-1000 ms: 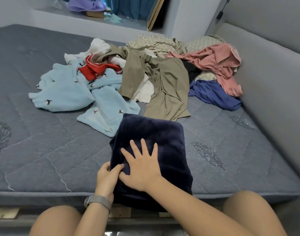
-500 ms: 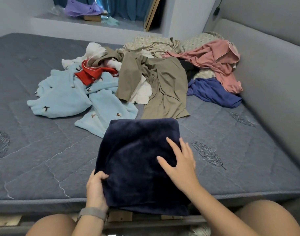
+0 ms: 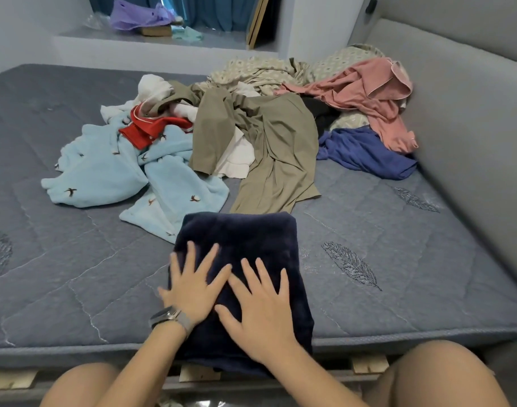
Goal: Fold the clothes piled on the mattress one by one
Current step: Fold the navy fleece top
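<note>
Navy plush lies flat beneath splayed fingers (image 3: 212, 254); both palms press on the folded dark-blue garment (image 3: 245, 239), neither hand grasping anything. The left hand (image 3: 192, 289), a watch (image 3: 170, 317) at its wrist, rests on the fold's near-left part; the right hand (image 3: 260, 309) lies just beside it, fingers released and spread, the two hands almost touching. The garment sits at the near edge of the grey quilted mattress (image 3: 398, 283), its lower hem hanging slightly past that edge toward the person's knees; it looks squared off and close to finished, the pressing apparently a last smoothing.

Beyond the fingertips the rest of the pile waits unfolded; a pale-blue fleece piece (image 3: 104, 174) with small bird motifs sprawls ahead and to the left, one corner reaching almost to the navy fold; a red item (image 3: 151, 132) lies crumpled on top of it; olive-khaki trousers (image 3: 280, 160) trail down straight ahead, over a cream piece (image 3: 236, 160); farther off to the right are a royal-blue garment (image 3: 365, 154), a pink top (image 3: 374, 95) and a patterned beige cloth (image 3: 251, 73) against the padded headboard (image 3: 471, 113).

Judged from this, one item is nearly done and at least seven remain; no stack of finished clothes is in view.
</note>
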The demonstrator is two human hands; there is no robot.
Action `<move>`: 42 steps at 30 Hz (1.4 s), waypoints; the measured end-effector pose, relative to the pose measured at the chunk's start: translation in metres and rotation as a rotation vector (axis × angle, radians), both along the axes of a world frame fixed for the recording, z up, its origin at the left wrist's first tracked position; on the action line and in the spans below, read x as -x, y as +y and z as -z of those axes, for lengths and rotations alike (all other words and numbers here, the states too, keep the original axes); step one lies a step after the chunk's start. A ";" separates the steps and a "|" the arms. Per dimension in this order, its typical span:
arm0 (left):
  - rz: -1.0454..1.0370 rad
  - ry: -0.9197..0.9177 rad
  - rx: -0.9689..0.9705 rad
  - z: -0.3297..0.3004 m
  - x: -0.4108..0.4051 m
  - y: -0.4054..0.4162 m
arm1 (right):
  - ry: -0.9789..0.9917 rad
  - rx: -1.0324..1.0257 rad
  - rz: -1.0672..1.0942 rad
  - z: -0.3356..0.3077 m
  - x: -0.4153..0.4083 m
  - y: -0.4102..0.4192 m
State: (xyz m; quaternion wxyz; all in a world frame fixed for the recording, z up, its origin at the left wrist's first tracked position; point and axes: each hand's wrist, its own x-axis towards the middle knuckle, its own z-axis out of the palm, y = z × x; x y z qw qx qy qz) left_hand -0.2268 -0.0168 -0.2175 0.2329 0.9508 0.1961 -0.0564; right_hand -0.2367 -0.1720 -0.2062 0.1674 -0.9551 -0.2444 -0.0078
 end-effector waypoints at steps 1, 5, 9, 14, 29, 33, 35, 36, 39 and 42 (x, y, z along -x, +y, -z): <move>-0.048 0.012 0.081 0.009 0.000 0.004 | 0.004 -0.019 0.048 0.004 0.003 0.000; -0.259 0.044 0.287 0.001 -0.001 0.004 | 0.282 -0.140 0.391 0.009 0.003 0.003; -0.388 0.037 0.448 -0.014 0.001 -0.002 | 0.530 -0.340 0.685 -0.002 -0.019 -0.001; -0.590 0.139 1.016 -0.021 0.020 0.012 | 0.784 -0.457 0.831 0.002 -0.031 -0.042; -0.297 -0.076 1.597 -0.131 0.072 -0.028 | 1.342 -1.311 0.366 -0.080 -0.010 -0.117; -0.179 -0.193 1.570 -0.150 0.057 -0.027 | 1.268 -1.400 0.328 -0.103 -0.020 -0.120; -0.189 -0.228 1.521 -0.146 0.043 -0.019 | 1.278 -1.400 0.311 -0.099 -0.033 -0.118; -0.206 -0.246 1.492 -0.141 0.035 -0.013 | 1.287 -1.382 0.308 -0.099 -0.040 -0.115; -0.281 -0.280 1.451 -0.127 0.012 0.010 | 1.341 -1.326 0.265 -0.095 -0.071 -0.095; -0.363 -0.314 1.452 -0.127 -0.009 0.041 | 1.363 -1.279 0.262 -0.109 -0.106 -0.062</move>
